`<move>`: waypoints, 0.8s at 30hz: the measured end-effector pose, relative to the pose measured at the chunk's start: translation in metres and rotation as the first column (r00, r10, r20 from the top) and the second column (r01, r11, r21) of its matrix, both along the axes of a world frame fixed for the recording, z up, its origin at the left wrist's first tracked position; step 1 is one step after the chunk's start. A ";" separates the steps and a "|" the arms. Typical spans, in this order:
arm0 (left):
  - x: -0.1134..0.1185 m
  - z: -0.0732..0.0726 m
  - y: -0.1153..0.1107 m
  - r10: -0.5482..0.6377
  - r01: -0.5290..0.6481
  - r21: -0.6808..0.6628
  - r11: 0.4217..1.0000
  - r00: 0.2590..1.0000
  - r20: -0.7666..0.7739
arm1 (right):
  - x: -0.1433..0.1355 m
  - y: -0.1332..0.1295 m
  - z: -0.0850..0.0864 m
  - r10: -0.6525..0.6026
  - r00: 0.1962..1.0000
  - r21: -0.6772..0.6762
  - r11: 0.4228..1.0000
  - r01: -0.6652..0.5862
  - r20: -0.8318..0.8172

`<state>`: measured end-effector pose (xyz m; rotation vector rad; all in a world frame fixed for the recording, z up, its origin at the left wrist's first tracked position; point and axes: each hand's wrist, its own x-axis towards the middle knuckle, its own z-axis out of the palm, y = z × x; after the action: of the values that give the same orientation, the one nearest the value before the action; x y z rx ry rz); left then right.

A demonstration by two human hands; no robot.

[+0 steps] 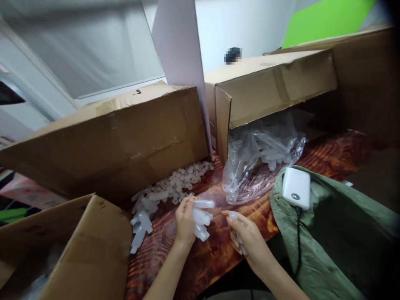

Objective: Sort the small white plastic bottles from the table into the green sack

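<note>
Several translucent white plastic tubes (201, 220) are bunched in my left hand (185, 221), closed around them, their ends pointing right. My right hand (245, 233), just to the right, is closed on a similar translucent tube (240, 238); the fingers cover most of it. At the right thumb and index finger shows a small whitish piece (233, 215), too small to identify. Behind my left hand lies a heap of small translucent caps (184, 179). More loose tubes (142, 227) lie on the wood-patterned table (162, 258) to the left.
A long cardboard box (140, 146) stands behind the caps. An open box (103, 250) is at front left. Inside the right-hand box (281, 85) is a clear plastic bag (246, 158) holding tubes. A white power bank (296, 187) with a cable rests on green fabric (331, 216). A person's head shows behind.
</note>
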<state>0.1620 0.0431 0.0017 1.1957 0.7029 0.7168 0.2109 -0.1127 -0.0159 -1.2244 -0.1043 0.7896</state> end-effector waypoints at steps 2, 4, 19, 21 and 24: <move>0.005 0.007 -0.009 -0.022 0.023 0.074 0.997 1.000 -0.010 | -0.001 -0.006 0.009 -0.021 0.999 -0.012 1.000 0.021 0.031; 0.010 0.016 -0.019 -0.032 0.040 0.230 0.972 0.999 -0.038 | -0.003 -0.009 0.019 -0.052 0.998 -0.008 0.999 0.052 0.038; 0.034 0.049 -0.062 -0.066 -0.025 0.720 0.693 0.993 0.099 | -0.002 -0.032 0.044 -0.180 0.937 0.105 0.982 0.155 0.299; 0.032 0.051 -0.062 -0.043 -0.024 0.681 0.732 0.996 0.081 | -0.003 -0.034 0.042 -0.215 0.834 0.049 0.974 0.221 0.507; 0.031 0.056 -0.061 -0.021 -0.013 0.588 0.808 0.999 0.050 | -0.005 -0.037 0.040 -0.203 0.535 0.020 0.945 0.328 0.820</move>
<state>0.1927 -0.0174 0.0579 1.7374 0.4339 1.0039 0.2055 -0.1497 0.0241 -1.6196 -0.6218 -0.1161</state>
